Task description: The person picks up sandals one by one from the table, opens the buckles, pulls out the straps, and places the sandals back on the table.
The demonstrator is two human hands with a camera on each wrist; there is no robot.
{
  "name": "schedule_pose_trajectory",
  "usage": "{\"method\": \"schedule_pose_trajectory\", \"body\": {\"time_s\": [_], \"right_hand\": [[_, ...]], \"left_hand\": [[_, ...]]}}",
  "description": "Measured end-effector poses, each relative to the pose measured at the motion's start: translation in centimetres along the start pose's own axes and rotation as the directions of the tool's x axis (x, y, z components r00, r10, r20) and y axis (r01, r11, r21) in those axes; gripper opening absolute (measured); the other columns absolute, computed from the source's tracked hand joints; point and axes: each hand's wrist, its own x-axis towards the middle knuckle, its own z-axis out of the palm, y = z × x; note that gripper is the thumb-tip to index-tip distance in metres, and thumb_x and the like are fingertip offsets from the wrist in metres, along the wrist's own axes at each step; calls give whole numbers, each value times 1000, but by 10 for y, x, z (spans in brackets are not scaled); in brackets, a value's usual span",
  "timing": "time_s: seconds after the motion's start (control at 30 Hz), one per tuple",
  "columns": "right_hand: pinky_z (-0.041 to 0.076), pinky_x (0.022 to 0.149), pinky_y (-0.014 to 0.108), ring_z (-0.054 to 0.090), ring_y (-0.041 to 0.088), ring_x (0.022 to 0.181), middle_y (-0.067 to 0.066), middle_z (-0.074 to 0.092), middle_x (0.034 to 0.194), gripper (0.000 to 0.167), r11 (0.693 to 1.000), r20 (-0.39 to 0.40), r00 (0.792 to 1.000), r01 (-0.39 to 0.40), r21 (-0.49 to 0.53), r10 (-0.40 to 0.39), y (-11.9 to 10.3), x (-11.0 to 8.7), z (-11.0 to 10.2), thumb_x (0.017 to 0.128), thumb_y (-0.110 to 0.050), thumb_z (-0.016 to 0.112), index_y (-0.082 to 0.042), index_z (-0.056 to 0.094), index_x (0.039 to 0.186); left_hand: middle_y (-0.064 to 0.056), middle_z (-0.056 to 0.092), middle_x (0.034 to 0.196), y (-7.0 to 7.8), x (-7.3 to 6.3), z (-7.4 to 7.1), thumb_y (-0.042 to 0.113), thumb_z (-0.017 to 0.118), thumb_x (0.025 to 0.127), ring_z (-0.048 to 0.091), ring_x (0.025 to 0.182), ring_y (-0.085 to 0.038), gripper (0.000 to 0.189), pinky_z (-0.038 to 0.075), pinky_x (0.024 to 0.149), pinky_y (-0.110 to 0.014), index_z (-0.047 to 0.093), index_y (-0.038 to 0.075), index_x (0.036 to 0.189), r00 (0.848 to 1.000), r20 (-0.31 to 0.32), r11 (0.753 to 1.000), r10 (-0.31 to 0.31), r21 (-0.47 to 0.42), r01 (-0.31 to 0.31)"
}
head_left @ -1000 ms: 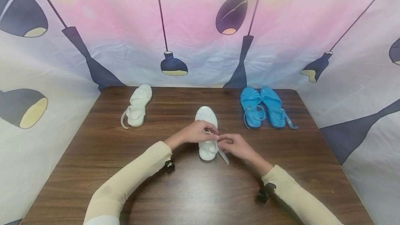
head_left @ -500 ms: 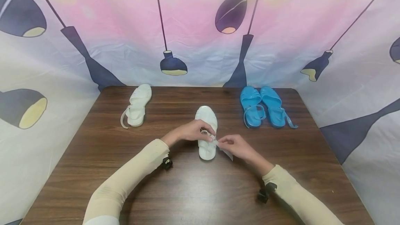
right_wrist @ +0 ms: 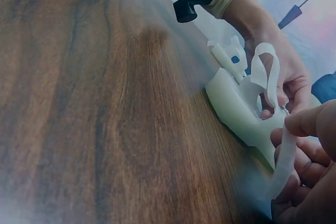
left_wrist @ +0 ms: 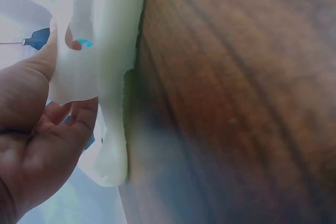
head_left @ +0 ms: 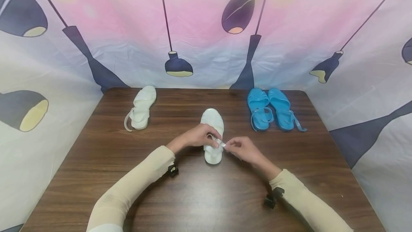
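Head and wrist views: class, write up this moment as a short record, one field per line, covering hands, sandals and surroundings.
Left hand: grips the middle white sandal by its straps
Right hand: pinches the loose strap of that same sandal
Middle sandal's toe: points away from the person
Other white sandal: far left of the tabletop, untouched
Blue sandals: two, side by side, far right, untouched
Table: brown, wood-grained
Backdrop: printed with hanging lamps
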Motion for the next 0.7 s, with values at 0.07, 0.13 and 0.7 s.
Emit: {"method": "schedule_pose_trajectory", "body": {"time_s": [0.07, 0.13, 0.7], "right_hand": [[45, 53, 27, 54, 15, 62, 6, 70, 79, 13, 1000, -9, 1000, -2, -12, 2, -1, 0, 1, 95, -21, 74, -8, 77, 97], [42, 50, 27, 51, 15, 58, 6, 68, 76, 13, 1000, -14, 1000, -13, -15, 13, -2, 1, 1, 95, -22, 73, -10, 77, 96], [42, 49, 28, 49, 14, 54, 8, 64, 71, 18, 1000, -27, 1000, 11, 8, -11, -9, 7, 4, 93, -27, 76, -10, 78, 99]], "left_hand": [[-1, 76, 102, -1, -2, 2, 18, 83, 86, 64, 86, -5, 24, 55, 79, -23, 78, 7, 107, 1000, -23, 1000, 7, -4, -8], [-1, 77, 103, -2, -3, 3, 18, 83, 87, 64, 86, -5, 24, 55, 78, -23, 78, 7, 108, 999, -41, 1000, 8, -11, -8], [-1, 76, 103, 0, -6, 9, 19, 82, 88, 65, 91, -9, 28, 55, 82, -25, 76, 6, 112, 996, -77, 999, 35, -24, -37]]}}
